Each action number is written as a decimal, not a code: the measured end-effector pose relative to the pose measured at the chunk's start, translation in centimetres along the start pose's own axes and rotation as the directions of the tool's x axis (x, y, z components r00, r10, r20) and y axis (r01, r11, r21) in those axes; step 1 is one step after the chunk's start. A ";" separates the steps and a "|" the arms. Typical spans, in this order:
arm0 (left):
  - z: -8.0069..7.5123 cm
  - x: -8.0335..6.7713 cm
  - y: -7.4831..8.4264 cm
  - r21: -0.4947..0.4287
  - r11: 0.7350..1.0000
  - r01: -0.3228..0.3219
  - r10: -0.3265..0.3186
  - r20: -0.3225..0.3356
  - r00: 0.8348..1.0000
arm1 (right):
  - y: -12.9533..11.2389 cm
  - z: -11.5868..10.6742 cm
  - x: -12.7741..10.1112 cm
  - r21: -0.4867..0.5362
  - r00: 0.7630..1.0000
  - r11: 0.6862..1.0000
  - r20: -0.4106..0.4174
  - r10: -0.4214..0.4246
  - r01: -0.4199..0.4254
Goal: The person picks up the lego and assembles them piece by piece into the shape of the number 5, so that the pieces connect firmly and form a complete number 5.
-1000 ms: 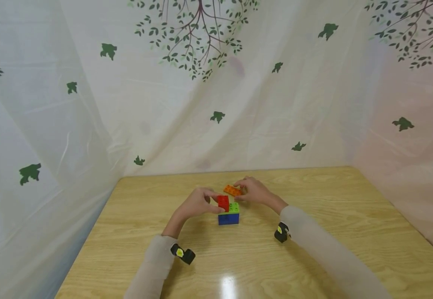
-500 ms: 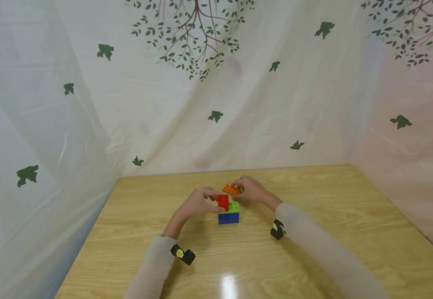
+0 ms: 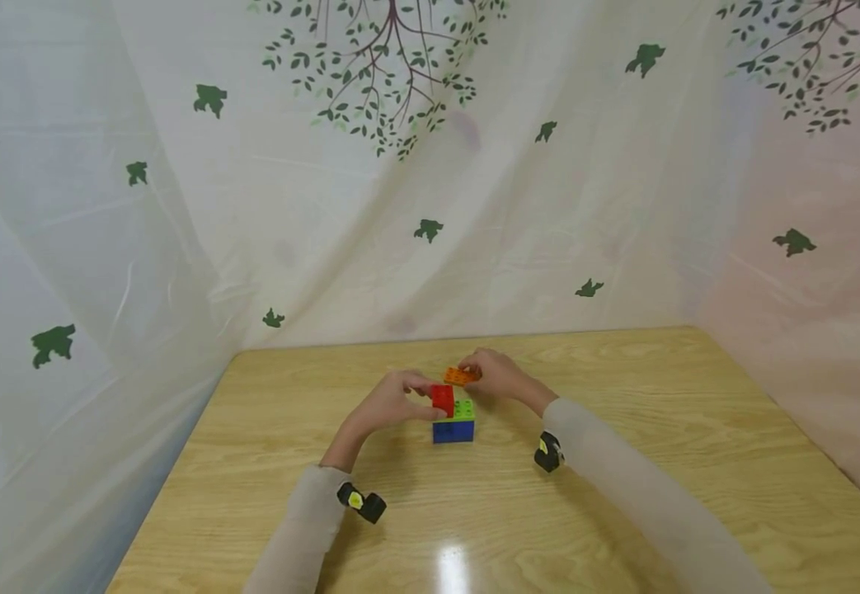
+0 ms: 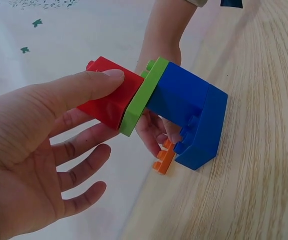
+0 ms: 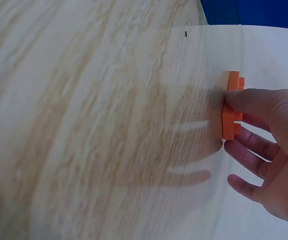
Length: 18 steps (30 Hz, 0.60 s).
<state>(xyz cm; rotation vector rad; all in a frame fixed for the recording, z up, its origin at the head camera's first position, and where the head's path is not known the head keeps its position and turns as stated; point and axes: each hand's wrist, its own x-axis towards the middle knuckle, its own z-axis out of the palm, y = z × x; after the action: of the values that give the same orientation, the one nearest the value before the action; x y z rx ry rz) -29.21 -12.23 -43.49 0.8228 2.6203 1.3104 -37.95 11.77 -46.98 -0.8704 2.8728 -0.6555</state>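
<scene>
Orange brick (image 5: 228, 126) hides partly behind pinching right hand (image 5: 286, 150) — left hand (image 4: 34, 140) grips red brick (image 4: 112, 105).

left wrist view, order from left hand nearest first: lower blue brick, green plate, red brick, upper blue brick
1. Red brick: pinched by the left hand
2. Green plate: directly beneath
3. Upper blue brick: below that
4. Lower blue brick: at the bottom

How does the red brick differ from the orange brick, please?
Thickness: the red brick is taller, while the orange brick is flat and thin. Place: the red brick sits on the green piece; the orange brick is apart, farther from the person. Hold: the left hand grips the red brick; the right hand pinches the orange brick. Both have studs.
</scene>
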 end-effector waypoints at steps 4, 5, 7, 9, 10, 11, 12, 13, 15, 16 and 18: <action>-0.1 0.0 0.0 -0.001 1.000 0.001 -0.001 0.009 1.000 | 0.1 -0.2 -0.1 -0.017 1.000 1.000 0.009 -0.010 0.011; -0.2 0.0 0.0 0.001 1.000 0.001 -0.001 0.009 1.000 | 0.2 -0.2 -0.1 -0.024 1.000 1.000 0.008 -0.014 0.015; -0.2 0.0 0.0 0.005 1.000 -0.001 0.001 0.008 1.000 | 0.3 -0.3 -0.1 -0.028 1.000 0.999 0.006 -0.015 0.015; -0.2 0.0 -0.1 0.010 1.000 -0.005 0.005 0.006 1.000 | 0.5 -0.3 -0.1 -0.034 1.000 0.999 0.005 -0.018 0.018; -0.2 0.0 -0.2 0.011 1.000 -0.007 0.007 0.006 1.000 | 0.5 -0.3 -0.2 -0.033 1.000 0.999 0.005 -0.017 0.017; -0.2 0.0 -0.2 0.011 1.000 -0.008 0.008 0.006 1.000 | 0.5 -0.3 -0.2 -0.033 1.000 0.999 0.006 -0.017 0.017; -0.2 0.0 -0.3 0.010 1.000 -0.010 0.010 0.006 1.000 | 0.5 -0.4 -0.2 -0.030 1.000 0.999 0.007 -0.021 0.021; -0.2 0.1 -0.3 0.008 1.000 -0.011 0.011 0.007 1.000 | 0.5 -0.4 -0.3 -0.028 1.000 0.999 0.005 -0.026 0.026; -0.2 0.1 -0.3 0.002 1.000 -0.013 0.013 0.008 1.000 | 0.5 -0.6 -0.4 -0.024 0.999 0.999 0.006 -0.038 0.038; -0.2 0.0 -0.3 0.001 1.000 -0.013 0.013 0.008 1.000 | 0.4 -0.7 -0.4 -0.017 0.999 0.999 0.005 -0.048 0.048; -0.2 0.0 -0.3 -0.002 1.000 -0.015 0.015 0.008 1.000 | 0.4 -0.9 -0.6 -0.002 0.998 0.998 0.007 -0.065 0.065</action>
<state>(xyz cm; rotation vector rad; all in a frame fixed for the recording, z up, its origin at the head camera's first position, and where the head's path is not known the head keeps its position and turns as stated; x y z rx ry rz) -29.41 -12.47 -43.60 0.8470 2.6108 1.3104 -37.81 12.68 -46.36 -0.9678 2.8506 -0.6549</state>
